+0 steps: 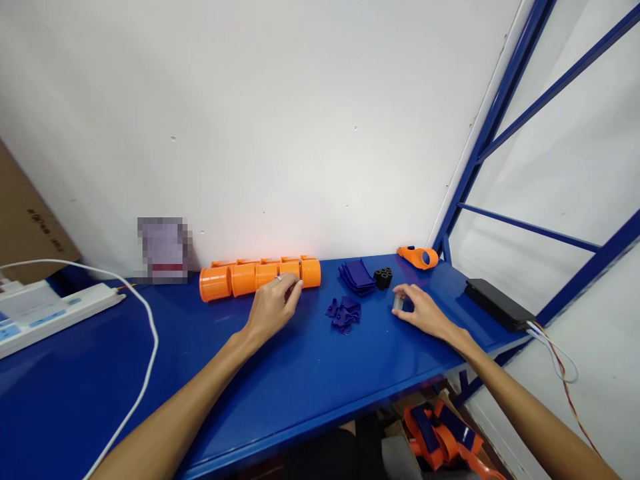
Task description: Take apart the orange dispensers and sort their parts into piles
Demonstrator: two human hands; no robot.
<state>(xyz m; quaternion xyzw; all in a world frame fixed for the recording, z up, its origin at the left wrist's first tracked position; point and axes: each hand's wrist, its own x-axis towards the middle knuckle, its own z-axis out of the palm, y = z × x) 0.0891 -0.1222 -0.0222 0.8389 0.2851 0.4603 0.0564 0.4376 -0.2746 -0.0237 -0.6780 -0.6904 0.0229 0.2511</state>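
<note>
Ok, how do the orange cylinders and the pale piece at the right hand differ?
The orange cylinders are bright orange; the pale piece looks translucent. Each cylinder looks far larger than the piece. The cylinders line up by the wall; the right hand holds the piece.

Plain orange cylinders (215,283), navy plates (357,275), navy fragments (345,315) and black tubes (383,277) on a blue bench (310,380), against a white wall (300,133); a small piece (399,303) appears translucent grey.
</note>
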